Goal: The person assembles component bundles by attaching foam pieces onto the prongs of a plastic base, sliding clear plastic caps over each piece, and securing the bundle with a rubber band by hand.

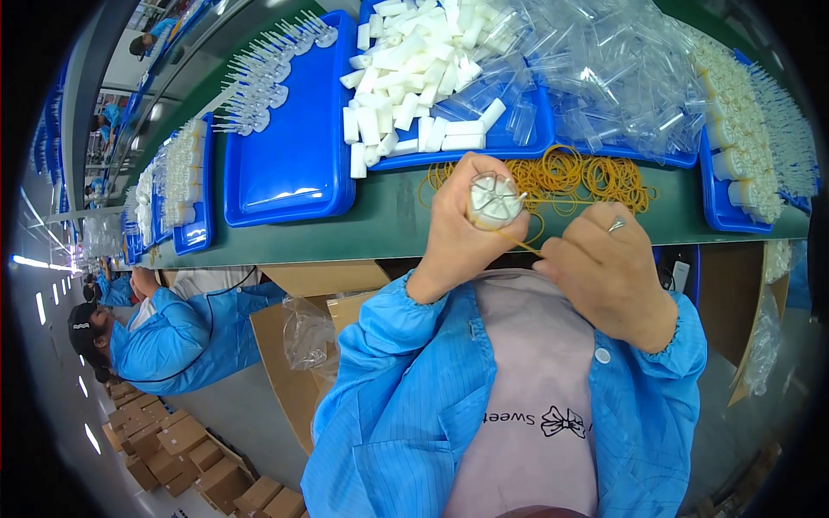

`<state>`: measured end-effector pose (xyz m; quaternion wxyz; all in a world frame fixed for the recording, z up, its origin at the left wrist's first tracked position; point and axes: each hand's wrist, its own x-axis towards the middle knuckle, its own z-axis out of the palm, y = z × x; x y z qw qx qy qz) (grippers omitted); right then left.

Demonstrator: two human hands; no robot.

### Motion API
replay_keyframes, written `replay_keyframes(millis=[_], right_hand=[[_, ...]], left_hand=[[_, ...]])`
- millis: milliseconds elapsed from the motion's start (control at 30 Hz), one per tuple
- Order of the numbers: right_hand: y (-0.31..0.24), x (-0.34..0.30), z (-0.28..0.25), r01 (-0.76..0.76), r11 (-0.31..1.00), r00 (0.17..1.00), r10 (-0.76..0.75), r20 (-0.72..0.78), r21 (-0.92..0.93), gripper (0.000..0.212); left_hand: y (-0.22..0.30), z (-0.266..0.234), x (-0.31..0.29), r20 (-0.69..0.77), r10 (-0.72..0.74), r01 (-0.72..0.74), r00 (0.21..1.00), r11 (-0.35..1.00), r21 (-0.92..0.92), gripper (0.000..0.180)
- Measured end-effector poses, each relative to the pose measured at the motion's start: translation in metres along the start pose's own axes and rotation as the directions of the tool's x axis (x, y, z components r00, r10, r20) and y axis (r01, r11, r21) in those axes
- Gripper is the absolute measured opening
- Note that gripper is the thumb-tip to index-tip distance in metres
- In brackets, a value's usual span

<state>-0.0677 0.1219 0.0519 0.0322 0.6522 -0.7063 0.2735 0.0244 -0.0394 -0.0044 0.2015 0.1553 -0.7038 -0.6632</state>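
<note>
My left hand (445, 226) is closed round a bundle of clear-ended tubes (495, 200), its round end facing up. A yellow rubber band (523, 246) stretches from this bundle to my right hand (611, 272), whose fingers are pinched on it. The right hand is a little apart from the bundle, to its right. Just beyond both hands, a heap of loose yellow rubber bands (596, 179) lies on the green tabletop (345, 243). How far the band reaches round the bundle is partly hidden by my fingers.
Farther back, blue trays hold white cylinders (406, 82) and clear plastic tubes (626, 73). A blue tray (285, 177) at left carries thin-stemmed clear pieces (259, 91). Banded bundles (743, 129) fill the right tray. Cardboard boxes (285, 367) stand below; a co-worker (190, 332) sits left.
</note>
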Motion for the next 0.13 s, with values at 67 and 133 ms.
replay_keyframes(millis=[67,133], right_hand=[[-0.0083,0.0053,0.0008,0.025,0.997,1.000,-0.026,-0.013,-0.068,0.019],[-0.0113,0.0084,-0.0006,0.042,0.978,0.998,-0.034,0.045,-0.205,0.019]], left_hand=[[0.0018,0.0063,0.0015,-0.021,-0.015,0.016,1.000,0.999,0.041,0.032],[0.0051,0.0074,0.0011,-0.079,0.148,-0.116,0.986,0.943,0.311,0.032]])
